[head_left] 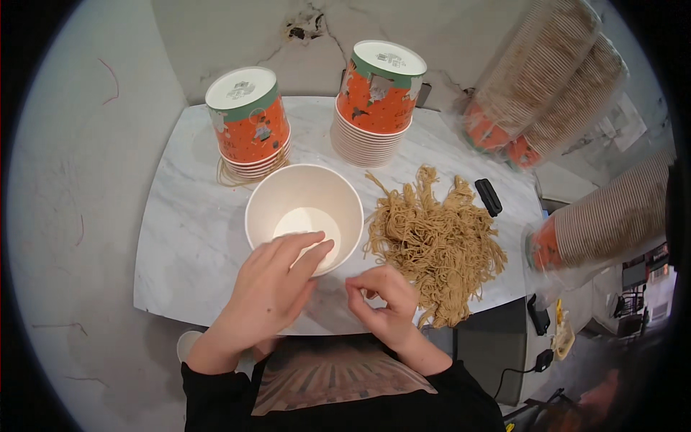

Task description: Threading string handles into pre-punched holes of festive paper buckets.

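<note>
A large white paper tub (304, 181) stands upright on the table, its open mouth facing up. My left hand (270, 284) lies over the tub's near rim, fingers stretched out and apart above the inside, the thumb outside the wall. Whether those fingers touch the tub I cannot tell. Just right of the tub's near side, my right hand (389, 302) is closed in a pinch, thumb and forefinger curled together; anything between the tips is too small to make out. Beside that hand spreads a loose pile of tan strings (435, 245), tangled and cut in lengths.
Two stacks of upside-down orange-and-green paper tubs, a left stack (252, 126) and a taller right stack (381, 90), stand at the table's back. A few strings circle the left stack's base. A black oblong object (488, 197) lies beyond the pile. Bagged tub stacks (612, 216) lean at right.
</note>
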The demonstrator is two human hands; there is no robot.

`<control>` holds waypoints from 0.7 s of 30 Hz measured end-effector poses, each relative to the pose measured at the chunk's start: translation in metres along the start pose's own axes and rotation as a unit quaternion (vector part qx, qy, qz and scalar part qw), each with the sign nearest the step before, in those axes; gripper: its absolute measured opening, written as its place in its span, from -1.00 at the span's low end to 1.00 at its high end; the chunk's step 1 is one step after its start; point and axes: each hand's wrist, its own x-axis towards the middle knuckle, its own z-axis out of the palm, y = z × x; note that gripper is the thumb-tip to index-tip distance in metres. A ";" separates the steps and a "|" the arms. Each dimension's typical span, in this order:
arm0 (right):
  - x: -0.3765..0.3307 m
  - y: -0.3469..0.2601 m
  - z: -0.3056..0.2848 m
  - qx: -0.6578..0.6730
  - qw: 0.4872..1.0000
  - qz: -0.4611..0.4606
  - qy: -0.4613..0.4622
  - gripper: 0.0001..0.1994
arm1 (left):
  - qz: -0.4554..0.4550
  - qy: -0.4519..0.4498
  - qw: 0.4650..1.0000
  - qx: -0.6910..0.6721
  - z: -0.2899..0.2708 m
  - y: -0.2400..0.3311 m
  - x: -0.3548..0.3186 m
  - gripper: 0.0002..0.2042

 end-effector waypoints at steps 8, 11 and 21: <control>0.012 0.000 0.005 -0.004 1.000 -0.017 0.020 -0.79 | -0.218 -0.126 0.949 -0.190 0.003 0.015 -0.005 -0.61; 0.015 -0.004 0.008 0.016 1.000 -0.019 0.010 -0.79 | -0.262 -0.094 0.925 -0.260 0.001 0.019 -0.012 -0.64; 0.018 -0.006 0.013 -0.027 0.999 -0.044 0.006 -0.76 | -0.279 -0.087 0.912 -0.289 -0.002 0.021 -0.018 -0.62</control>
